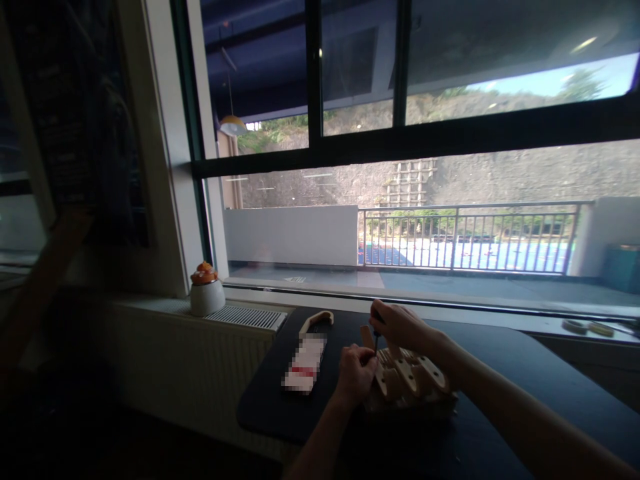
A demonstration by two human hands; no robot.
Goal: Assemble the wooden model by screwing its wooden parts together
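My right hand [407, 328] is closed around the dark handle of a screwdriver [376, 341], which points down almost upright. Its tip meets the left end of a wooden assembly [411, 377], a pale piece with several rounded, scooped parts and dark holes. My left hand [356, 372] is closed beside the screwdriver's tip, its fingers pressed together against the wood. Whatever is between those fingers is too small to make out. Behind the screwdriver a flat wooden strip [367, 336] sticks up at a slant.
On the dark table [265, 400] lie a curved wooden piece [316, 317] and a blurred-out flat item [306, 363]. A white pot with an orange top [207, 293] stands on the sill by the radiator grille [247, 317]. Rolls of tape [575, 326] rest at the right sill.
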